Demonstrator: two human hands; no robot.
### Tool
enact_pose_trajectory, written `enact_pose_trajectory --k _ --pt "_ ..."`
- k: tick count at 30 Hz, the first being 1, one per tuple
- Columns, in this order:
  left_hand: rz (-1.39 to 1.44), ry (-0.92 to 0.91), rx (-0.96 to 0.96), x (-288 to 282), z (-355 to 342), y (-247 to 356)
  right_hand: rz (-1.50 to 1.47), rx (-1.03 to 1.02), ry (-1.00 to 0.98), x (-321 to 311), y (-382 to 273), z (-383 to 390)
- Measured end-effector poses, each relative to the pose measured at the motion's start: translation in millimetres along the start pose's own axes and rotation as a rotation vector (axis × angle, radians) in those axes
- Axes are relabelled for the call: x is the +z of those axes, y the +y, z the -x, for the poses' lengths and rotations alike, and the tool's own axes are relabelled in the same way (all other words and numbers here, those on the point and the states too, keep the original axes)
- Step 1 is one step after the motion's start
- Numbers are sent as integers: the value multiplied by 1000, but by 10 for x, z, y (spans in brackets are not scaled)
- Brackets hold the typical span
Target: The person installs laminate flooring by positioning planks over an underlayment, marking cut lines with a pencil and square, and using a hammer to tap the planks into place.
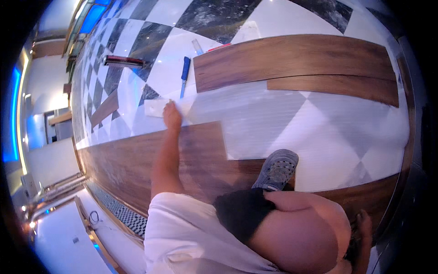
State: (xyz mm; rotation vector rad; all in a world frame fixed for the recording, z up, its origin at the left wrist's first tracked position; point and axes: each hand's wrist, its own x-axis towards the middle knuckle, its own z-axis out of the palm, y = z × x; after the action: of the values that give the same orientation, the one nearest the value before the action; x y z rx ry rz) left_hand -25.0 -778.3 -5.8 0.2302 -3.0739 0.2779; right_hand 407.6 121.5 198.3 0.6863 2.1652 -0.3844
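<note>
My left hand [172, 115] reaches forward over the floor, its fingers closed on the right end of a white flat block [155, 108]. Just beyond the block lies a blue-handled knife [185, 68], its thin metal end pointing toward my hand. Below my left forearm spreads a laid section of brown wood-look planks [137, 157], with a stepped edge. At the lower right, beside my bent knee, my right hand [363, 223] hangs low near the plank floor. Its fingers are dim and partly hidden, so whether they hold anything does not show.
Loose brown planks [292, 59] lie across the far right over a thin translucent sheet [255, 114] on black-and-white checkered flooring. A dark red and black tool [123, 61] and a short plank piece [105, 109] lie far left. My grey clog [277, 166] stands at the planks' edge.
</note>
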Motion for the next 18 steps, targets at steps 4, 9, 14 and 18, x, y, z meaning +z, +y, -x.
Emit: enact_pose_trajectory --k 4,9,14,18 --pt "201 -356 323 1149 -278 -319 -207 209 46 -302 -97 1103" --pt "267 -521 313 524 -778 -1207 -42 86 99 -311 248 813" --pt "-399 135 916 -416 -702 -1227 -43 178 104 159 636 834" --pt "-67 42 631 -1107 -771 -529 -95 248 82 678 813 988"
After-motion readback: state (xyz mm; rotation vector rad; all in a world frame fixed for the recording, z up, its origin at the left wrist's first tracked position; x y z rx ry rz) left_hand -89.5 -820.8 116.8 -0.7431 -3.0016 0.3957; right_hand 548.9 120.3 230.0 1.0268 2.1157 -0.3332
